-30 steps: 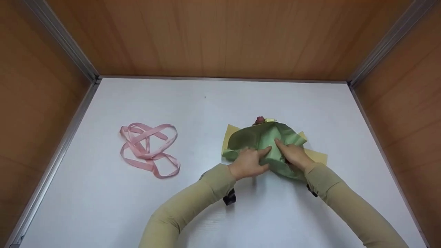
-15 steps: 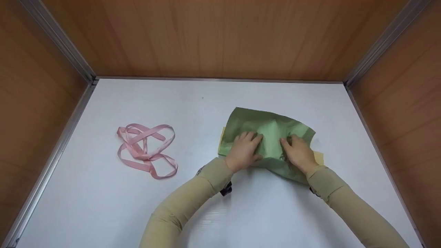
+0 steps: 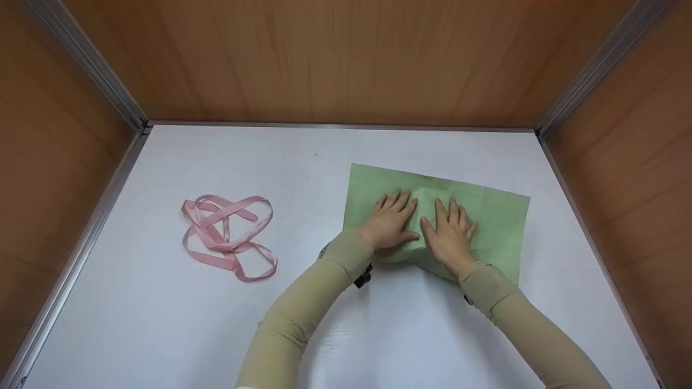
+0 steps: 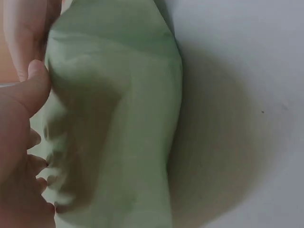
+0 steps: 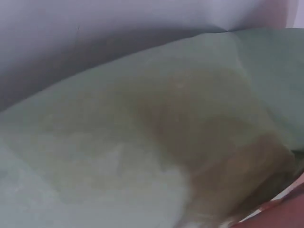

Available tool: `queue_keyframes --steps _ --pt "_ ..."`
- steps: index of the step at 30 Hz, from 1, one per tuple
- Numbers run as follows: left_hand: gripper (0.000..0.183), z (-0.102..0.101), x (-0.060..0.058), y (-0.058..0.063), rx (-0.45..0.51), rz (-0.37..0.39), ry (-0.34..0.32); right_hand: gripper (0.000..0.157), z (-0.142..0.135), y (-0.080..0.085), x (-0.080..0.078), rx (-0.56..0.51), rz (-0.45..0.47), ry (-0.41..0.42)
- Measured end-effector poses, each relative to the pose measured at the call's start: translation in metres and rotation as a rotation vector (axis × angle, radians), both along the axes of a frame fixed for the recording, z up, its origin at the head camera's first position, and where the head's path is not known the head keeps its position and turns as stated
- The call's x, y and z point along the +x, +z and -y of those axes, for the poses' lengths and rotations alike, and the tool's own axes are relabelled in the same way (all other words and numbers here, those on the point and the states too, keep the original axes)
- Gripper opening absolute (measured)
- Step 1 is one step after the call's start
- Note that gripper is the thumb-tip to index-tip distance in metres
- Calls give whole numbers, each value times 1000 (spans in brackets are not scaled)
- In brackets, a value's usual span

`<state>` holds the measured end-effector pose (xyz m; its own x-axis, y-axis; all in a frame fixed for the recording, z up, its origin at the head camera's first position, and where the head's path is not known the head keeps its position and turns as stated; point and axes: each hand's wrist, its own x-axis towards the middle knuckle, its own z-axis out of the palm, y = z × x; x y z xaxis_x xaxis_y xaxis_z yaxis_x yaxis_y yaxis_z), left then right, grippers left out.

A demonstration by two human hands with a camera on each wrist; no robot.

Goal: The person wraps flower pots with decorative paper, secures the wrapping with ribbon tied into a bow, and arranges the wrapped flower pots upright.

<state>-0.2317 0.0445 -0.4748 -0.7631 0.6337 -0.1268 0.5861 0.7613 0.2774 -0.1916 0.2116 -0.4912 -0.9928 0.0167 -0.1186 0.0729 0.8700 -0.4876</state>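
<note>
A sheet of green wrapping paper (image 3: pixel 486 216) lies spread on the right half of the table, its middle raised in a bulge and its near edge bowed up. My left hand (image 3: pixel 390 222) presses on the left side of the bulge with fingers spread. On the other side my right hand (image 3: pixel 450 236) lies with straight fingers on the same paper. In the left wrist view the green paper (image 4: pixel 109 109) fills the middle, with the left fingers (image 4: pixel 14 156) along its side. The right wrist view shows mostly paper (image 5: pixel 95 152). Whatever makes the bulge is hidden beneath.
A loosely looped pink ribbon (image 3: pixel 232 237) lies on the left part of the white table (image 3: pixel 162 324). Wood-grain panels (image 3: pixel 346 59) with metal edging close off the back and both sides.
The green paper has gone from crumpled to spread wide, covering the red flower and yellow paper seen earlier. Both hands have flattened out, fingers now straight on top.
</note>
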Motion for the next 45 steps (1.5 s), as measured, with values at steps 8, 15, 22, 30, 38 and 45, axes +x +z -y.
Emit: queue_keyframes --steps 8,15,22,30,38,45 --pt "64 -3 5 -15 -103 15 5 74 3 -3 7 -18 129 -33" --pt "61 -4 6 -16 -105 30 -2 68 3 3 4 18 68 -26" --pt "60 -3 5 -17 -103 40 -10 60 0 11 -21 43 -28 1" --pt "66 5 4 -21 -106 13 26 67 -25 -1 -35 86 105 -50" --pt "69 3 -4 -21 -65 -3 60 72 -37 -5 -41 30 101 -52" --pt "61 -12 -9 -15 -75 -11 65 56 -17 0 -47 57 -103 114"
